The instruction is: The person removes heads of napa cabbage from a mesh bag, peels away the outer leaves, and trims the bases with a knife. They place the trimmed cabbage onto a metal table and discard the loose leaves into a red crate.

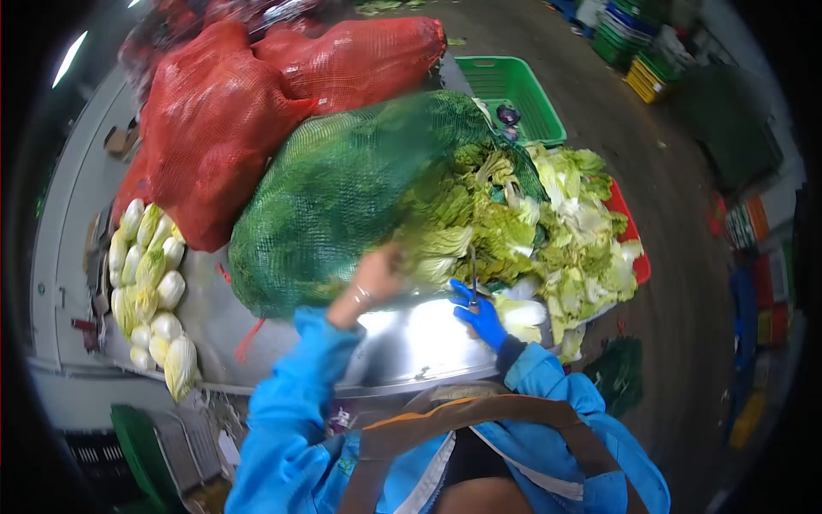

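My right hand [482, 320], in a blue glove, is closed around a knife [474, 272] whose blade points away from me. My bare left hand [377, 276] is smeared by motion at the near edge of a green mesh sack [321, 206]. How its fingers are set does not show. Heads of leafy cabbage [449, 201] spill from the sack's open right end. Close to the glove, a pale trimmed cabbage [521, 317] lies on the metal table [394, 347]. Loose cut leaves [586, 265] are heaped to the right.
Trimmed cabbages [147, 278] stand stacked at the table's left end. Full red mesh sacks [214, 128] lie behind them. A green crate [514, 90] with purple pieces is beyond the table, and a red crate [632, 236] sits under the leaf heap.
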Motion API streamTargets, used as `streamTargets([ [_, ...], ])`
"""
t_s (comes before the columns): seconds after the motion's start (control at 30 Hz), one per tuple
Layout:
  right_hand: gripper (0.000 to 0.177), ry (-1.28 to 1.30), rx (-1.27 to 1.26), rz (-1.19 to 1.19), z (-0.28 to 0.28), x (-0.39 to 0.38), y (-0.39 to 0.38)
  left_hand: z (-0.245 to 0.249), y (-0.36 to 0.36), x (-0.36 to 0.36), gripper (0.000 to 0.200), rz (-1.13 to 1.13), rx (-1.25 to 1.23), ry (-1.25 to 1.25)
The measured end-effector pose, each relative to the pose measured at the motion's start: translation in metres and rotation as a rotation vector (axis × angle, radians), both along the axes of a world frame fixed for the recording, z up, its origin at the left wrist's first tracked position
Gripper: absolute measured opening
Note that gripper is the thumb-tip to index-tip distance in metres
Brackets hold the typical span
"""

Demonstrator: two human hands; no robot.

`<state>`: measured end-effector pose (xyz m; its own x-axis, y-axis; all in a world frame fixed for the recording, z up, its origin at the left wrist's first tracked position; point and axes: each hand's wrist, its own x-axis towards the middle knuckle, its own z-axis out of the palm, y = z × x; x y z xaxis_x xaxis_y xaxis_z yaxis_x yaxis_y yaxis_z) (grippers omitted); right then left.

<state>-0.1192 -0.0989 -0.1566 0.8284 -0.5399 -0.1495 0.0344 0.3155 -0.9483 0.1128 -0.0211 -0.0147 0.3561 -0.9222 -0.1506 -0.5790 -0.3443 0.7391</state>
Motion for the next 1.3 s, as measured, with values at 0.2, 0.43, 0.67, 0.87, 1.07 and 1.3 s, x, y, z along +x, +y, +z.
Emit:
streamTargets([
  [0.2, 0.048, 0.144, 0.190, -0.228, 0.000, -0.060, -0.140, 0.123, -0.041, 0.083, 0.029, 0.495, 0.282, -0.227],
  [0.43, 0.029, 0.048, 0.100, -0.075, 0.071, -0.050, -0.117, 0.140, -0.094, 0.083, 0.040, 0.297, 0.157, -0.667],
  [0.67, 0.019, 0.220, -0.022, -0.101, -0.002, -0.050, -0.098, 0.071, -0.142, 0.145, 0.022, 0.017, 0.158, -0.774],
  [0.87, 0.016, 0.269, 0.035, -0.196, 0.008, -0.051, -0.091, 0.004, -0.173, 0.205, 0.035, 0.044, 0.484, -0.654],
  [1.07, 0.016, 0.308, 0.036, -0.171, 0.007, -0.051, -0.095, -0.013, -0.181, 0.224, 0.038, 0.044, 0.513, -0.618],
  [1.3, 0.015, 0.339, 0.015, -0.207, 0.010, -0.049, -0.094, -0.008, -0.166, 0.222, 0.041, 0.032, 0.540, -0.575],
])
